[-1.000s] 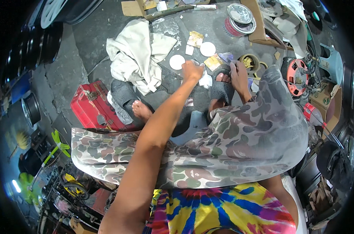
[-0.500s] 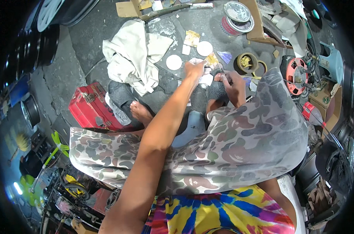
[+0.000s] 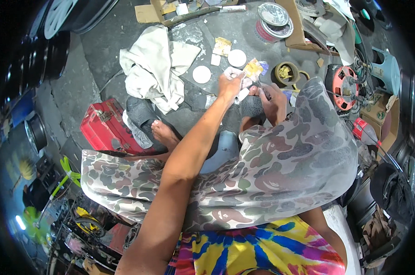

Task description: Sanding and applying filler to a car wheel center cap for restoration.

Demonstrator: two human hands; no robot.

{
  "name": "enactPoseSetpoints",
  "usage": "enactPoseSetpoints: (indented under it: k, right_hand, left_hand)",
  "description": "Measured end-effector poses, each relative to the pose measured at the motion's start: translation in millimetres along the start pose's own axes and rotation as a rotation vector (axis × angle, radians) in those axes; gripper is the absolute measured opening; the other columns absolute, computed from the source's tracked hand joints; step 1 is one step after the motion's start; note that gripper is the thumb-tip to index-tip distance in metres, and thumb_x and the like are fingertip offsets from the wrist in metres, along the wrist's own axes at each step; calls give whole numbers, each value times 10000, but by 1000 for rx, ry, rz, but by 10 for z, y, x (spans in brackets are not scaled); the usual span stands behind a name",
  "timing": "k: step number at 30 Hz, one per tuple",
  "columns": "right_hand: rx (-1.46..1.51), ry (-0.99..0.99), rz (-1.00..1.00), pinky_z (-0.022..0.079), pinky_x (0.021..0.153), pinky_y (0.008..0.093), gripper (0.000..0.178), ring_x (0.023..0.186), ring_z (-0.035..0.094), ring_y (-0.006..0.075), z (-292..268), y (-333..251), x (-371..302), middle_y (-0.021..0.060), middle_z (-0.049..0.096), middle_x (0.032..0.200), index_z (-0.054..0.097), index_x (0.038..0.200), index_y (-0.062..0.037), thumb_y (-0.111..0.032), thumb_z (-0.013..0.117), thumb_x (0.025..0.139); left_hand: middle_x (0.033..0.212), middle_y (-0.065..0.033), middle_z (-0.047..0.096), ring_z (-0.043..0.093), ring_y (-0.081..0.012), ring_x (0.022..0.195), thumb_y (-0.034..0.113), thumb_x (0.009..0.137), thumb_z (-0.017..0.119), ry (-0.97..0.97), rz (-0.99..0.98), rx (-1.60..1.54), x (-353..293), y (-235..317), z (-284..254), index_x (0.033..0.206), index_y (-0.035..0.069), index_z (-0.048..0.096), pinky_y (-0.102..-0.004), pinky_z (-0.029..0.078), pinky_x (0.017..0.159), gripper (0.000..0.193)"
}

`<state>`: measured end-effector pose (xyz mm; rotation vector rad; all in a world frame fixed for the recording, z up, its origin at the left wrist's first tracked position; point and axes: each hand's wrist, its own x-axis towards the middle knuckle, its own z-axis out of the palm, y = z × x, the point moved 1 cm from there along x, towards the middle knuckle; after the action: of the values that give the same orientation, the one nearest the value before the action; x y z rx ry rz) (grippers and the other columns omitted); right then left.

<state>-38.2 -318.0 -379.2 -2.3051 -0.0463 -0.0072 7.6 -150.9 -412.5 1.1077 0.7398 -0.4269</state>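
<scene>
My left hand (image 3: 229, 85) reaches forward over the grey floor, its fingers pinched on a small white piece (image 3: 233, 72). My right hand (image 3: 272, 98) is just right of it, nearly touching, closed around a thin dark tool (image 3: 262, 90) whose tip points toward the left hand. A yellow scrap (image 3: 253, 69) lies right behind both hands. Two white round discs (image 3: 201, 74) (image 3: 237, 58) lie a little beyond the left hand. My knees in camouflage shorts (image 3: 280, 169) hide the floor under my forearms.
A crumpled white cloth (image 3: 154, 68) lies at the left, with a red toolbox (image 3: 107, 129) below it and a bare foot (image 3: 164, 134) beside that. A tape roll (image 3: 285, 73), an orange cord reel (image 3: 342, 87), round tin lids (image 3: 273, 16) and cardboard boxes crowd the right and back.
My right hand has drawn in toward the left hand until they almost meet. The left hand has stayed near the same spot.
</scene>
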Motion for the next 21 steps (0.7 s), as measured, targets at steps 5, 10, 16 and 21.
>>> enactPoseSetpoints:
  k: [5, 10, 16, 21]
  right_hand:
    - [146, -19, 17, 481, 661, 375, 179, 748, 623, 342, -24, -18, 30, 160, 619, 870, 715, 1030, -27, -96, 679, 868]
    - [209, -110, 88, 479, 678, 334, 186, 733, 619, 287, -26, -11, 19, 151, 622, 847, 717, 1034, -22, -107, 684, 872]
    - [279, -45, 242, 488, 700, 262, 193, 747, 607, 104, 3, 260, -99, 12, 642, 848, 652, 1085, -1, -160, 641, 976]
    - [691, -12, 408, 494, 617, 249, 205, 727, 636, 104, -26, 674, -121, 32, 651, 868, 596, 1136, -27, -191, 599, 1013]
  left_hand:
    - [954, -212, 688, 740, -296, 833, 12, 934, 653, 14, -10, -31, -9, 26, 14, 998, -58, 553, -361, 655, 709, 138]
    - [889, -182, 698, 738, -263, 786, 36, 929, 678, 74, 19, -5, 72, -59, -75, 962, -54, 590, -339, 647, 672, 130]
    - [793, -135, 713, 701, -205, 670, 190, 821, 819, 244, 52, 524, 22, -168, -606, 906, -41, 660, -326, 565, 613, 293]
    - [837, -148, 708, 672, -214, 679, 213, 755, 865, 711, 266, 664, 9, -186, -1127, 941, -41, 658, -344, 526, 617, 376]
